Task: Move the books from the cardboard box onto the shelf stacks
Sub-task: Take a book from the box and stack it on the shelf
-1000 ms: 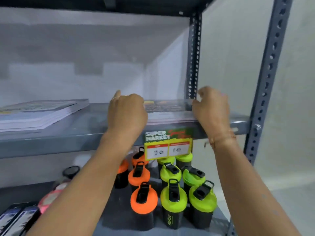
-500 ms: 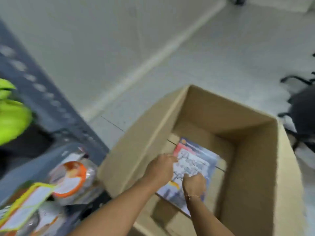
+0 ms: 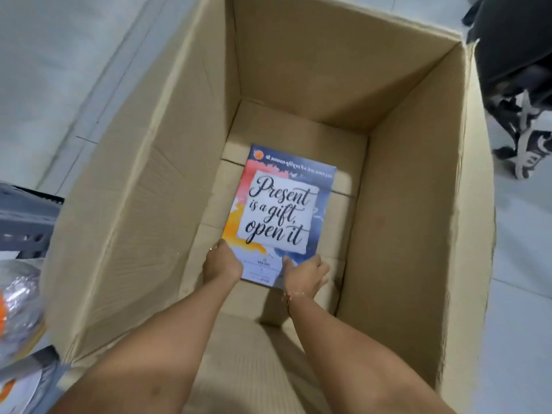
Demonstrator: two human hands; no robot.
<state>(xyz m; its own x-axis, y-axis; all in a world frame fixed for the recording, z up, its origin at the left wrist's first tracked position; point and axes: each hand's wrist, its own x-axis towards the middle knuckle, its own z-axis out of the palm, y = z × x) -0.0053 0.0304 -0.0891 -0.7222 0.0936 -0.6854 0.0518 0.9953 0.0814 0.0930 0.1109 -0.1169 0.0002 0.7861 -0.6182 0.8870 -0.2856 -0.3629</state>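
A deep open cardboard box (image 3: pixel 125 222) stands on the floor. At its bottom lies a book (image 3: pixel 279 210) with a colourful cover that reads "Present is a gift, open it". Both my arms reach down into the box. My left hand (image 3: pixel 221 262) grips the book's near left corner. My right hand (image 3: pixel 306 274) holds the near right corner, thumb on the cover. The shelf stacks are out of view.
The grey metal shelf frame (image 3: pixel 25 222) shows at the left edge, with plastic-wrapped goods (image 3: pixel 18 297) below it. A person's dark trouser leg and black-and-white shoe (image 3: pixel 528 147) stand right of the box. Pale floor tiles surround the box.
One second ago my hands were on a book at the shelf. I turned down to the box, and both hands now hold the near edge of the book inside.
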